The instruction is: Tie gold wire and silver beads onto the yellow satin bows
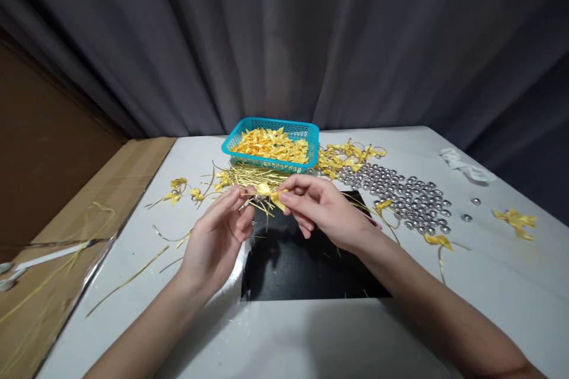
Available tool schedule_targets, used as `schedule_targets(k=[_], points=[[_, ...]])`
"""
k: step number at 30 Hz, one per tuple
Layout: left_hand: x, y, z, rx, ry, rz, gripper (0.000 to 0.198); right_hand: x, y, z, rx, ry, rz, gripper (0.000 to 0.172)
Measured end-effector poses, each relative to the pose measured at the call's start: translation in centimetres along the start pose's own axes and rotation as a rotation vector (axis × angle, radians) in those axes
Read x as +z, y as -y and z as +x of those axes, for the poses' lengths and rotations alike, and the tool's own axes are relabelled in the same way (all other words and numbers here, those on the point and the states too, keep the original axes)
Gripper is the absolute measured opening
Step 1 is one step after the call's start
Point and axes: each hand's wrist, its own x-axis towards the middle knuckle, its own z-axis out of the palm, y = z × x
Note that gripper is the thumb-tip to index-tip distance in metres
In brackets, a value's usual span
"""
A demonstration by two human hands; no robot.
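My left hand and my right hand meet over a black mat on the white table. Both pinch a small yellow ribbon bow with thin gold wire hanging from it. The left fingers hold its left end, and the right thumb and forefinger grip its right wing. A bundle of gold wires lies just beyond the hands. Behind it stands a teal basket full of yellow bows.
Several silver round caps lie in a heap to the right. Loose yellow bows and gold wire pieces are scattered on the table. A white crumpled scrap sits far right. Brown cardboard borders the left. A grey curtain hangs behind.
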Motion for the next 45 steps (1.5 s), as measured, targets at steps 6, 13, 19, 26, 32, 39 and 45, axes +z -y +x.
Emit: schedule_targets(k=[6, 13, 19, 26, 32, 39, 45], points=[[0.1, 0.2, 0.1, -0.002, -0.077, -0.036, 0.014, 0.0, -0.3, 0.1, -0.003, -0.031, -0.030, 0.022], [0.2, 0.2, 0.2, -0.007, -0.040, -0.078, 0.022, 0.2, -0.1, -0.1, 0.028, -0.026, -0.010, 0.017], [-0.3, 0.2, 0.3, -0.099, 0.048, -0.046, 0.016, 0.4, -0.1, -0.2, 0.085, -0.005, -0.034, 0.015], [-0.9, -0.7, 0.3, -0.151, 0.246, 0.162, 0.012, 0.0, -0.1, 0.1, 0.031, -0.036, 0.043, 0.020], [-1.6, -0.2, 1.1, -0.043, 0.307, 0.410, 0.028, -0.1, 0.0, 0.0, 0.050, -0.011, 0.007, 0.018], [-1.5, -0.1, 1.5, 0.141, 0.254, 0.294, 0.026, 0.3, -0.8, 0.3, 0.036, -0.028, 0.029, 0.016], [-2.3, -0.7, 1.8, 0.237, 0.413, 0.685, 0.035, 0.6, -0.5, 0.0, 0.016, -0.097, -0.043, 0.013]])
